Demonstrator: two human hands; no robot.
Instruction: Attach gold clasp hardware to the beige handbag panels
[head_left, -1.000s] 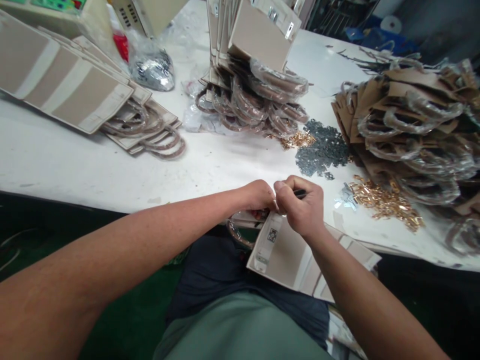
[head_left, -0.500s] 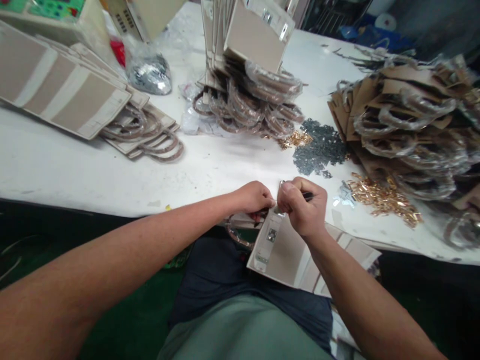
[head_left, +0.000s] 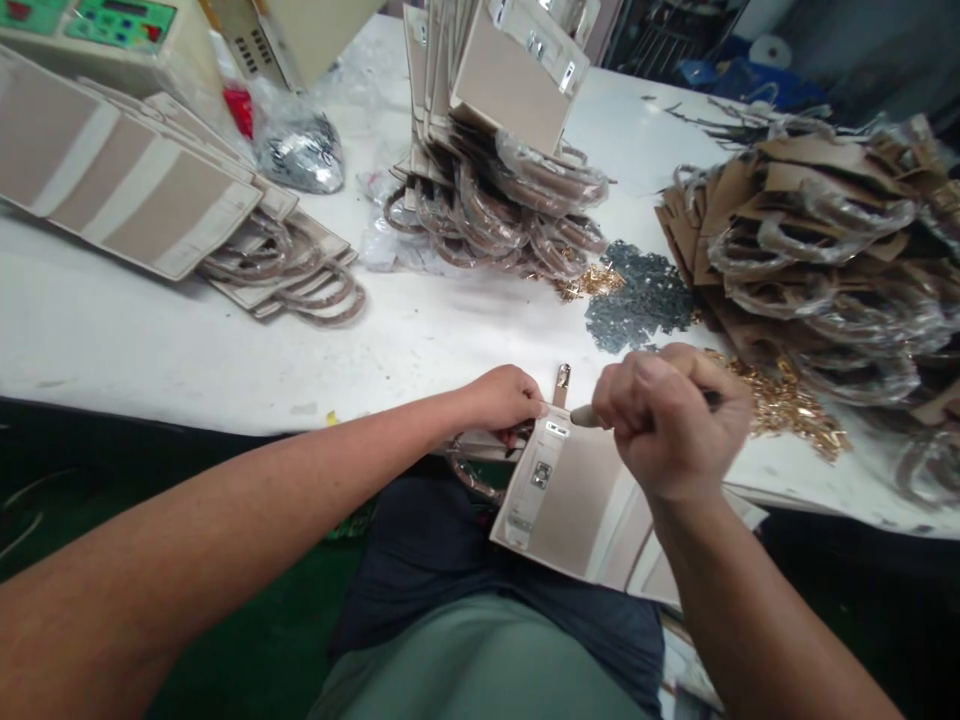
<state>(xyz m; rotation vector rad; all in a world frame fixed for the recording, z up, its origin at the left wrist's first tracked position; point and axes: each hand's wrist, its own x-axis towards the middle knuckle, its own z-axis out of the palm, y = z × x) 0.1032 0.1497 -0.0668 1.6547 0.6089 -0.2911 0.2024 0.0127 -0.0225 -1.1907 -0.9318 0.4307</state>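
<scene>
A beige bag panel (head_left: 577, 500) with brown handles (head_left: 476, 480) lies at the table's front edge, partly over my lap. Small metal plates (head_left: 541, 474) sit along its upper strip. My left hand (head_left: 508, 400) is closed on the panel's corner beside a handle; its fingertips are partly hidden. My right hand (head_left: 675, 415) makes a fist around a slim tool (head_left: 583, 416) with a pale tapered end, whose exact kind I cannot make out. The tool's tip is close to the panel's top corner. A brown tab (head_left: 562, 385) with a shiny metal end sticks out past that corner.
Gold clips (head_left: 795, 410) and dark metal plates (head_left: 641, 295) lie in heaps on the white table (head_left: 450, 330). Brown pieces with plastic-wrapped handles (head_left: 817, 230) are piled right. Beige panels stand in a stack (head_left: 517, 75) behind; more panels (head_left: 127, 180) lie left, near a machine (head_left: 180, 60).
My right hand has moved right and back from the panel's corner with the tool, uncovering the tab and a metal plate. My left hand has stayed nearly in place.
</scene>
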